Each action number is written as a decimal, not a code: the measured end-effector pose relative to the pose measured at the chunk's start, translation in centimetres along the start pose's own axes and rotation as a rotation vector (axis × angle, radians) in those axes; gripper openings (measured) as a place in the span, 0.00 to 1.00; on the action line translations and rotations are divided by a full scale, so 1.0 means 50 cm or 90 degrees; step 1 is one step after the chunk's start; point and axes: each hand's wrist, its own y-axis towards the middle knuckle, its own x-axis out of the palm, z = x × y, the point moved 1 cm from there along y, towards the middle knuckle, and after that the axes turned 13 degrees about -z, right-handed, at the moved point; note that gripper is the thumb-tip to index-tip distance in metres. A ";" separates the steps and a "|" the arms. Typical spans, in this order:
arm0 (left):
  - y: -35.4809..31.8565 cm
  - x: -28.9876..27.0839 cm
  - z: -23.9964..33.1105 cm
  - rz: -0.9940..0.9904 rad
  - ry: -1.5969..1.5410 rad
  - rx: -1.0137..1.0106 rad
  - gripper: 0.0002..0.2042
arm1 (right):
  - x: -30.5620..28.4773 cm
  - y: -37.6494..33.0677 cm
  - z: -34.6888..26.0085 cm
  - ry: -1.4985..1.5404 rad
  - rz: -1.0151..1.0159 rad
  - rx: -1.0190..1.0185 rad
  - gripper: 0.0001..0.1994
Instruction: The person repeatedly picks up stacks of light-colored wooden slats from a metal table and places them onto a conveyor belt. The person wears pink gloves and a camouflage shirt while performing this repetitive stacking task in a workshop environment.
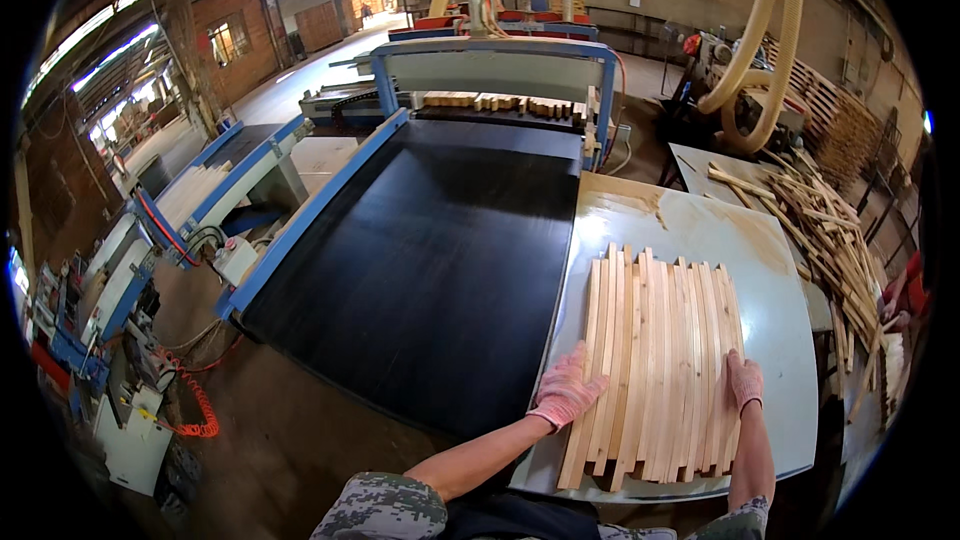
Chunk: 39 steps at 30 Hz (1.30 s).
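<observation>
A row of pale wooden strips (655,360) lies side by side on a light grey tabletop (785,410), with their ends uneven. My left hand (568,392), in a pink-and-white knit glove, grips the row's left edge, its thumb reaching over the outer strips. Against the opposite edge, my right hand (744,380) wears a similar glove and holds the outermost strips. Between them the hands clasp the row from both sides. The undersides of my fingers are hidden.
A wide black conveyor belt (420,250) with a blue frame adjoins the table on the left. Wood pieces (500,103) sit beyond its far end. Loose scrap strips (815,230) are heaped at right. Pale hoses (765,40) hang above. A coiled red air hose (205,405) dangles at lower left.
</observation>
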 end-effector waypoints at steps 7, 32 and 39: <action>-0.017 -0.092 -0.047 0.026 0.052 -0.014 0.54 | 0.083 -0.055 -0.033 0.014 0.028 -0.055 0.36; -0.175 -0.928 -0.814 0.155 0.335 -0.311 0.48 | 0.869 -0.623 -0.989 0.264 -0.492 -0.359 0.28; -0.185 -0.997 -0.919 0.191 0.359 -0.374 0.48 | 0.937 -0.712 -1.174 0.081 -0.447 -0.347 0.31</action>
